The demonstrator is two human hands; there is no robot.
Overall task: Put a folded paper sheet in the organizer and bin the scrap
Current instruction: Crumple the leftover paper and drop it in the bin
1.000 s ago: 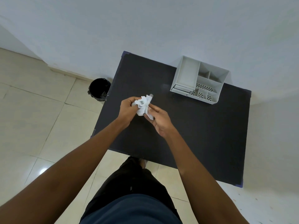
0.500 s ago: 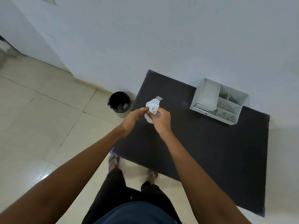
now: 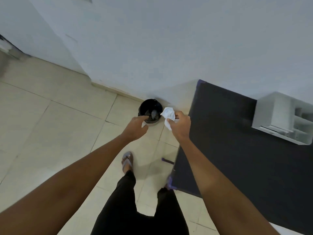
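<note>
My right hand [image 3: 180,127] grips a crumpled white paper scrap [image 3: 168,116], held off the left edge of the table, just right of the bin. The small black bin [image 3: 149,110] stands on the floor by the wall, with dark scraps inside. My left hand [image 3: 135,127] holds nothing, fingers loosely apart, at the bin's near rim. The white organizer [image 3: 277,116] sits on the black table [image 3: 237,150] at the far right; something flat and white lies in its front slot.
Pale tiled floor [image 3: 59,133] spreads to the left. A white wall [image 3: 152,48] runs behind the bin and table. My sandalled foot [image 3: 127,161] is on the floor near the table's corner.
The view has swung left toward the bin. Both hands left the tabletop; my left hand let go of the scrap and my right hand carried it beside the bin.
</note>
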